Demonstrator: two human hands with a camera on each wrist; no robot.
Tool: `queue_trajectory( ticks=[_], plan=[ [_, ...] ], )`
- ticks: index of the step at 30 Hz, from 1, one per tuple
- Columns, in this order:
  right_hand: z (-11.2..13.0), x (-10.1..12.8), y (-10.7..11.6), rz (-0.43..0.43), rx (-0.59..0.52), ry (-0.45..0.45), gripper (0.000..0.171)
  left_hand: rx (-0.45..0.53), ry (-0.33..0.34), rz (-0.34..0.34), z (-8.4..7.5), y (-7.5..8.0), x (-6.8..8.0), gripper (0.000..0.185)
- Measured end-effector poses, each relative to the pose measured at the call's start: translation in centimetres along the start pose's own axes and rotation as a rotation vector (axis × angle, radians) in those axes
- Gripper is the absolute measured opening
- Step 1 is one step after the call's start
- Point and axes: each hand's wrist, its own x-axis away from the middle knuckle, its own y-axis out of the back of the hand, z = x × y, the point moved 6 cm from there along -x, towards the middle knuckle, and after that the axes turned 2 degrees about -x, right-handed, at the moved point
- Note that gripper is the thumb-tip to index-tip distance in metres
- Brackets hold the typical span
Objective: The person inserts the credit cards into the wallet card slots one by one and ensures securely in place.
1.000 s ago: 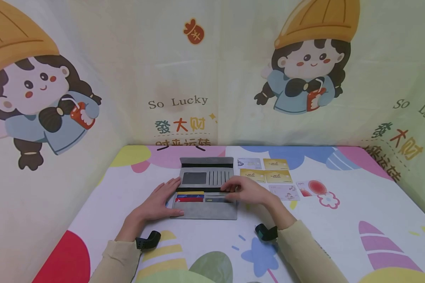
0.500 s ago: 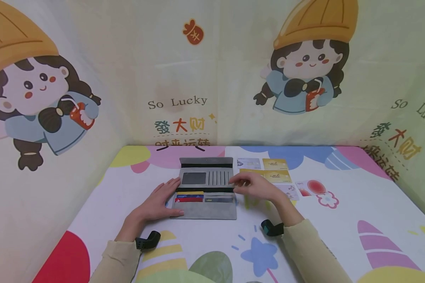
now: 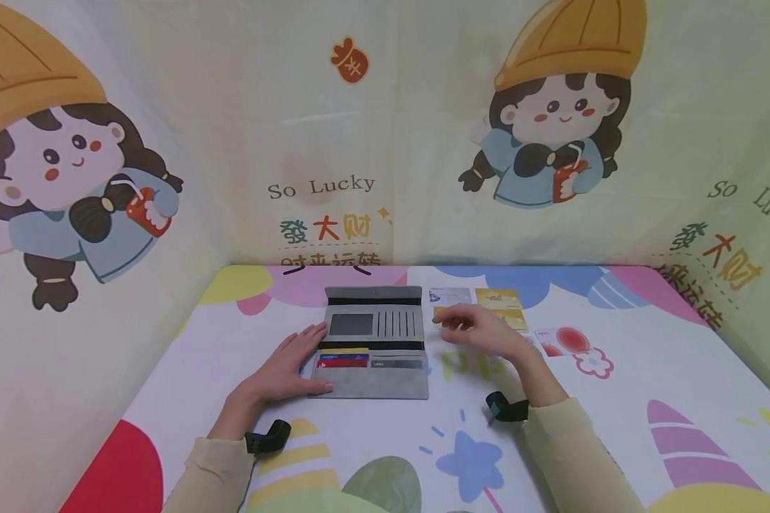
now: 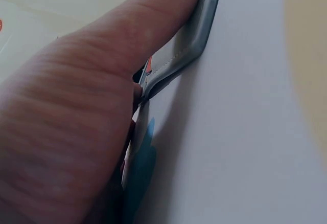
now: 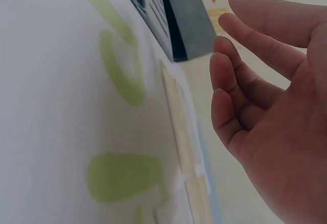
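The grey wallet (image 3: 372, 345) lies opened flat on the counter (image 3: 629, 385), its upper flap near to the counter's far edge, with a pink print between them. Along the wallet's left edge rests the left hand (image 3: 281, 370); its fingers are extended, and its thumb lies straight over the near left part. A red card (image 3: 341, 363) and a dark card (image 3: 396, 365) marked LOGO show their top edges above the pockets.

The right hand (image 3: 488, 332) is just beside the wallet's right edge, raised over the gold cards (image 3: 497, 297) and hiding some of them partly; its fingers bend loosely around only air. Between the wallet and the silver card (image 3: 450, 296) runs a narrow strip of counter. Wider room is to the right of the red-circled card (image 3: 555, 343), and on the near side, between both forearms.
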Motion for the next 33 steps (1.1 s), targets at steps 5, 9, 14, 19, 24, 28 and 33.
queue_trajectory(
  ticks=[5,9,14,19,24,28,33],
  plan=[
    [-0.4,0.4,1.3,-0.026,-0.001,0.003,0.032,-0.001,-0.001,-0.006,0.0,-0.1,0.0,0.109],
    [-0.8,0.9,2.4,-0.039,-0.008,-0.001,0.033,0.0,-0.004,-0.002,0.0,-0.2,0.0,0.109],
    [-1.4,1.7,3.5,-0.058,0.016,-0.013,0.034,-0.007,0.0,-0.003,-0.1,0.0,-0.1,0.109],
    [-2.5,2.6,4.3,-0.069,0.031,-0.066,0.036,-0.006,-0.002,-0.006,-0.2,0.0,0.0,0.109],
    [-3.1,3.5,5.0,-0.064,0.031,-0.086,0.039,-0.002,-0.004,-0.007,-0.1,-0.1,0.0,0.109],
    [-3.5,4.3,5.6,-0.065,0.024,-0.108,0.04,-0.001,-0.007,-0.01,-0.1,-0.1,0.0,0.109],
    [-4.3,5.1,6.1,-0.065,0.025,-0.143,0.043,-0.005,-0.002,-0.01,-0.1,-0.1,-0.2,0.11]
  ],
)
